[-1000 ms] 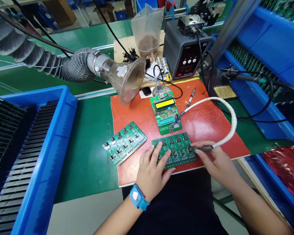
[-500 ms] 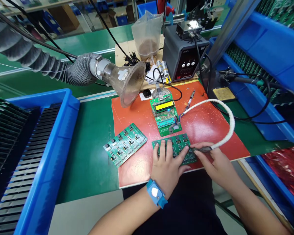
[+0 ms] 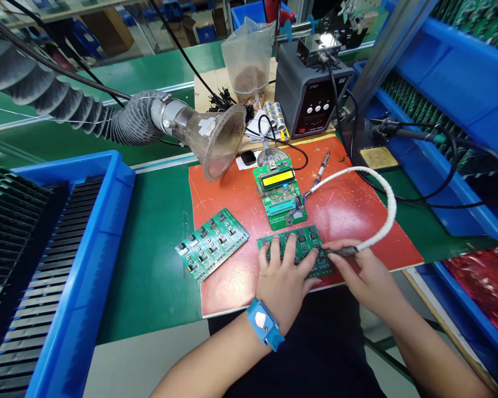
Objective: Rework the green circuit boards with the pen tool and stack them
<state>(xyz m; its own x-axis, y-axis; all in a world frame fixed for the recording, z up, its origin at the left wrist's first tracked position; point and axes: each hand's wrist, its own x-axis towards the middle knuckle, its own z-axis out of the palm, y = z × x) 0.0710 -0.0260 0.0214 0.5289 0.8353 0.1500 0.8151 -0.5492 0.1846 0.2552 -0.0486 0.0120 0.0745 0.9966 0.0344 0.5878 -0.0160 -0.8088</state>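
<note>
A green circuit board (image 3: pixel 326 267) with small two-digit displays lies at the front edge of the red mat. My left hand (image 3: pixel 284 271), wearing a blue wrist strap (image 3: pixel 264 325), rests on it with fingers spread flat. My right hand (image 3: pixel 363 271) pinches the dark handle of a probe (image 3: pixel 343 251) at the board's right edge; its tip is too small to make out. A white sleeved cable (image 3: pixel 392 204) loops from the probe to a green programmer board (image 3: pixel 280 193) with a lit yellow screen. Left of my hands lies a second circuit board (image 3: pixel 211 243).
A fume extraction funnel (image 3: pixel 222 143) hangs over the mat's back left. Behind the mat stands a dark soldering station (image 3: pixel 311 94). A blue bin (image 3: pixel 112 182) with upright boards is at left; blue bins (image 3: pixel 452 61) stack at right. A pen (image 3: pixel 322 167) lies on the red mat (image 3: pixel 232 298).
The fingers of my left hand have shifted slightly on the circuit board. My right hand keeps the probe at the same edge.
</note>
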